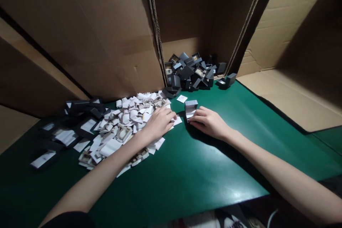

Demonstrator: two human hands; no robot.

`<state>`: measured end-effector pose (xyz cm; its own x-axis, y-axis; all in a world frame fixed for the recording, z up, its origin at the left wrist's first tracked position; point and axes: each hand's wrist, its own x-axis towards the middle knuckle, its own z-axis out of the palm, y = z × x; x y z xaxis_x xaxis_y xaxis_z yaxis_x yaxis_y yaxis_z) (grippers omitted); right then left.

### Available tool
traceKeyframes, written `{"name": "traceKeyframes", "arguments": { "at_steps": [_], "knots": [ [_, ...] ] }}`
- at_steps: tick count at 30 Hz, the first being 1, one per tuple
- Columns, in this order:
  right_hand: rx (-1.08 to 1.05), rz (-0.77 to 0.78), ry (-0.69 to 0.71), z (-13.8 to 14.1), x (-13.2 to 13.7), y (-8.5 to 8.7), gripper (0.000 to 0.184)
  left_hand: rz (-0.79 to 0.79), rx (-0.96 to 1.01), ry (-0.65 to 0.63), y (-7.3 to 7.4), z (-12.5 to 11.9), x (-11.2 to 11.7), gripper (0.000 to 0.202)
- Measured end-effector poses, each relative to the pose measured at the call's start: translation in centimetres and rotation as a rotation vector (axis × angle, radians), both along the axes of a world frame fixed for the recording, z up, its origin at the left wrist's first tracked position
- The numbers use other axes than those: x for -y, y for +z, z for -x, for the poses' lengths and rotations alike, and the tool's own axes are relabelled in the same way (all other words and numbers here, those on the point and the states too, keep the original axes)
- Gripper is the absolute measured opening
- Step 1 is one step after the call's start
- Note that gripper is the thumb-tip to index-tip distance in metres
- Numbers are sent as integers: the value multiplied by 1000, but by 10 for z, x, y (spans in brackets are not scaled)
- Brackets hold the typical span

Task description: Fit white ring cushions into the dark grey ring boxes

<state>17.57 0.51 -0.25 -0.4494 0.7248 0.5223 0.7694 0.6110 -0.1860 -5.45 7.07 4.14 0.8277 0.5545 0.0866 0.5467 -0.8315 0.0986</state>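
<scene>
A small grey box [190, 108] stands open on the green table [187, 171], its lid raised. My right hand [209, 121] lies just to the right of it, fingers curled, fingertips touching its base. My left hand [159, 122] rests palm down on the right edge of a heap of white inserts [125, 124], fingers bent over a white piece near the box. Whether it grips that piece is hidden by the fingers.
A pile of dark open boxes [193, 71] sits at the back against cardboard walls [107, 35]. Dark flat boxes [77, 114] with white cards lie at the left. One white card [182, 98] lies alone behind the grey box. A cardboard sheet [291, 92] covers the right.
</scene>
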Motion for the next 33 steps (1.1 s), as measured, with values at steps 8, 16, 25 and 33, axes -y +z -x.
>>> {"name": "traceKeyframes", "arguments": {
  "at_steps": [8, 16, 25, 33],
  "knots": [
    [-173, -144, -71, -2, 1, 6, 17, 27, -148, 11, 41, 19, -3, 22],
    [-270, -142, -113, -4, 3, 5, 16, 127, -232, 70, 47, 33, -11, 32],
    [-263, -151, -98, -3, 3, 5, 17, 108, -178, 54, 39, 34, -21, 30],
    [-269, -130, -98, -5, 4, 4, 16, 34, -42, 62, 50, 34, -19, 45]
  ]
}}
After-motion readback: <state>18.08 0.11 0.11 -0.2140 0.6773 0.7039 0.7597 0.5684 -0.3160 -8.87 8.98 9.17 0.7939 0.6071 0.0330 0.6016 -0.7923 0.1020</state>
